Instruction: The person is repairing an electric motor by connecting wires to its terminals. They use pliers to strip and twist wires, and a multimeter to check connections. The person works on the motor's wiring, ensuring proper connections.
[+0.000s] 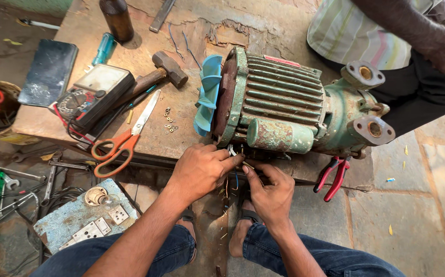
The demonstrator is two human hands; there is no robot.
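- The left hand (199,169) sits at the lower centre of the frame, its fingers (232,160) pinched together on thin wires (234,152) at the underside of the motor pump (284,110).
- The right hand (269,192) is just beside it, to the right and slightly lower, fingers closed on the same bundle of wires; the two hands nearly touch.
- A blue wire strand (236,179) hangs down between the hands.
- The motor pump, green and rusted, lies on its side across the centre of the worn wooden worktop (171,133), ribbed body up, with a light blue fan (208,95) at its left end and two flanged ports at its right end.
- Orange-handled scissors (125,138) lie left of the hands near the worktop's front edge, with small nuts and washers (169,123) just above them.
- A hammer (163,72), a multimeter (91,95) and a dark flat tablet (48,72) lie in the upper left.
- Red-handled pliers (333,177) hang at the worktop's edge, lower right of the pump.
- Another person in a striped shirt (356,31) sits at the upper right.
- Spanners and other tools (7,179) lie on the floor at the lower left.
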